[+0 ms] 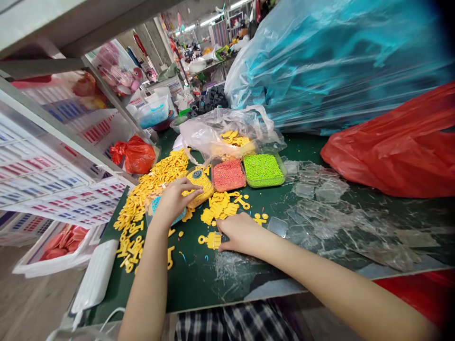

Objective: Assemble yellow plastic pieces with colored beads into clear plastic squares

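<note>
My left hand (177, 195) is over a small tub of blue beads (156, 202), its fingers drawn together beside a tub of yellow beads (205, 192) with a dark round piece in it. Whatever those fingertips hold, if anything, is too small to make out. Low on the green table, my right hand (239, 232) grips the right edge of a flat yellow plastic piece (212, 240) that has a ring at its left end. Just behind that hand lies a heap of similar yellow pieces (219, 207).
Tubs of coral beads (229, 174) and green beads (263, 169) stand farther back. A long pile of yellow parts (159, 173) covers the table's left side, near a white power bank (95, 272). Clear plastic squares (320, 184) and a red bag (394, 147) occupy the right.
</note>
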Available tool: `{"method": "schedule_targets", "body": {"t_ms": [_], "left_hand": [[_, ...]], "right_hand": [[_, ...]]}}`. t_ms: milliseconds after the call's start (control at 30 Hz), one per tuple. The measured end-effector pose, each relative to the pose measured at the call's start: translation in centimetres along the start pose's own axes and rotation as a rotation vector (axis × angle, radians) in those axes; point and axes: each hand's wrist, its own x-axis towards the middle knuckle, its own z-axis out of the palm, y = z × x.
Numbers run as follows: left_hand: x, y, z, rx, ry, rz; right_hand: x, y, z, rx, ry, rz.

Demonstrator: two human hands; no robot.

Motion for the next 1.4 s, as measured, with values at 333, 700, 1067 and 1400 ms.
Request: {"method": "schedule_targets", "body": {"t_ms": [333, 700, 1067, 1400], "left_hand": [[-9.9, 3.1, 5.1, -0.252, -0.014, -0.034], [-10.3, 3.1, 6.3, -0.291, -0.120, -0.138], [-10.2, 3.3, 6.0, -0.340, -0.140, -0.151], [-10.2, 3.6, 5.7, -0.368, -0.041, -0.193]], "right_hand": [[-0.2, -0.5, -0.2, 0.021, -0.021, 0.044], [0.0, -0.5, 0.0, 0.045, -0.018, 0.089], [0.1, -0.5, -0.2, 0.067, -0.031, 0.100], [0.0, -0.4, -0.3, 0.085, -0.046, 0.095]]}}
